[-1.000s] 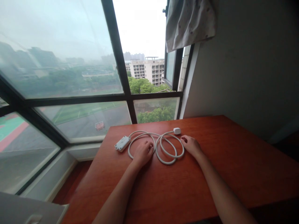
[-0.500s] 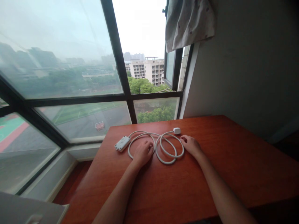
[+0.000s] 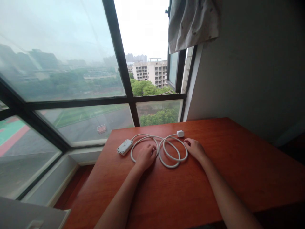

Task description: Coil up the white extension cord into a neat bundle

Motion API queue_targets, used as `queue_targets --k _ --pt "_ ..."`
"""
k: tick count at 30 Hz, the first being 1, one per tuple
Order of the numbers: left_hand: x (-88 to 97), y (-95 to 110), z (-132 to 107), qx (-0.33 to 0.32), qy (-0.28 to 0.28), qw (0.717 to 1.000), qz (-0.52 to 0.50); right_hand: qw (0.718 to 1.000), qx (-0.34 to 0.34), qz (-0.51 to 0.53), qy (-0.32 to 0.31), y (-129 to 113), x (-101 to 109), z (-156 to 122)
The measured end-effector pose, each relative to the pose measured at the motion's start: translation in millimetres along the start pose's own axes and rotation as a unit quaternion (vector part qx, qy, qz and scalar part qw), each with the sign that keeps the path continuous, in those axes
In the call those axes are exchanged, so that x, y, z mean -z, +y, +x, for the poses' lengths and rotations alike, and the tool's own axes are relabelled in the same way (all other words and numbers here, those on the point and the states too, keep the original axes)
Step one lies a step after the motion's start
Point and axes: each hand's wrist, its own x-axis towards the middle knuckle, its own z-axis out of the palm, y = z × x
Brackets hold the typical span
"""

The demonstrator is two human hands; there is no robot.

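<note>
Nothing has shifted over the last second: the cord (image 3: 169,166) keeps its overlapping loops flat on the surface (image 3: 171,197), and both hands stay where they were. That suggests a pause, with no handling of the cord under way. The left hand (image 3: 145,156) rests over the left loop, fingers loosely curled near where the loops meet; whether they grip the cord, I cannot tell. The right hand (image 3: 194,149) lies slack, fingers bent, fingertips just beside the right loop's outer edge, with nothing seen in its grasp. The cord runs from the box (image 3: 125,147) at far left to the plug (image 3: 180,134), which sits just beyond the right fingertips, untouched.
</note>
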Motion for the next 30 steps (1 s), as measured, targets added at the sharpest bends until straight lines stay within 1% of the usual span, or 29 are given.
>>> queue_targets --k 5,11,23,30 --pt "-0.2 0.0 -0.3 0.008 -0.005 1.0 -0.002 1.0 0.002 -0.004 0.002 -1.1 1.1 -0.6" --pt "-0.5 0.0 -1.0 0.002 0.002 1.0 0.002 1.0 0.004 -0.004 -0.002 -1.6 1.9 -0.4" --pt "0.6 0.7 -1.2 0.001 -0.002 1.0 0.006 1.0 0.011 -0.002 0.001 0.0 0.2 -0.9" --pt "-1.1 -1.7 -0.6 -0.008 0.006 1.0 0.002 1.0 0.005 -0.001 -0.002 0.2 -0.6 -0.2"
